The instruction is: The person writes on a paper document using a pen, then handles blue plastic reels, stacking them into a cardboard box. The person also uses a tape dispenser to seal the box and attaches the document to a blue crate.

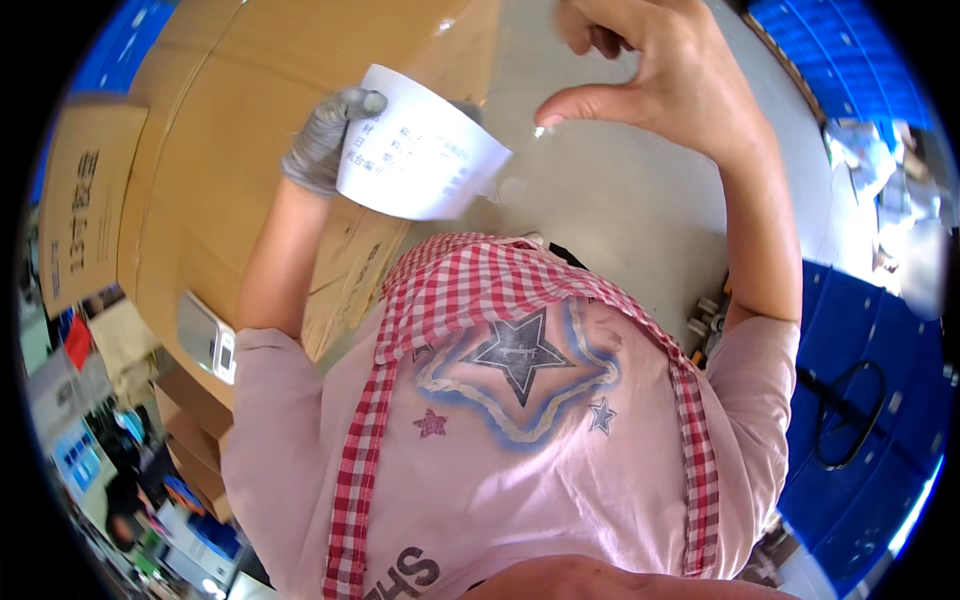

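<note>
Your left hand (325, 140) in grey glove, grip closed on white printed paper label (420, 145), upper centre | right hand (650, 75) bare, half open, empty | label not yet stuck on big brown cardboard box (230, 150), upper left.

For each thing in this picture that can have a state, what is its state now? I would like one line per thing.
Left hand: gloved in grey, shut on the white paper label.
White paper label: held up, curved, printed side visible.
Right hand: bare, holding nothing, thumb stretched toward the label, not touching it.
Cardboard box: closed, behind the label.
Checked apron: worn over the pink shirt.
</note>
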Tool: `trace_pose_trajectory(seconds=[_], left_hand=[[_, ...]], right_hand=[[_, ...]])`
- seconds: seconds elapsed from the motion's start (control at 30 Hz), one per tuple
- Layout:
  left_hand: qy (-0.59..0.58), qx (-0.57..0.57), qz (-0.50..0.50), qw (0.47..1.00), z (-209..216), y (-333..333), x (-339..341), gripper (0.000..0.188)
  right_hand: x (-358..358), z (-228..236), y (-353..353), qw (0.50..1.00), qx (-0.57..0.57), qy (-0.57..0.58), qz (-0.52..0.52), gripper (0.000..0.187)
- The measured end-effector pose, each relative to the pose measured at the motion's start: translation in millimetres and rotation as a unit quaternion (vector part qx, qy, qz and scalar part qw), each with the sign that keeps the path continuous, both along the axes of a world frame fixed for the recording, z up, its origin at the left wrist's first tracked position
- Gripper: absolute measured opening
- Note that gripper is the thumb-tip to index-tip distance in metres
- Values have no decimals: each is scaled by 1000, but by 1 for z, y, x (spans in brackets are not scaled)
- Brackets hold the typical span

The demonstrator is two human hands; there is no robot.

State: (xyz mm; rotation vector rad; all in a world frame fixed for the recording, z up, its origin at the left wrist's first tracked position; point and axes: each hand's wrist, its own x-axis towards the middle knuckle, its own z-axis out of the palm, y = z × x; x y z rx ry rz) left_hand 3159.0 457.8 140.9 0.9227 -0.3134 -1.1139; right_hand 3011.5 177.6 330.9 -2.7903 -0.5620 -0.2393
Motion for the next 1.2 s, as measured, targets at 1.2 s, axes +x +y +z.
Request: trace_pose_trajectory(seconds=[1.2], left_hand=[[282,-72,-278,915,-78,-613,33,67]], right_hand=[[-51,-111,-465,895,-89,-39,-436,71]])
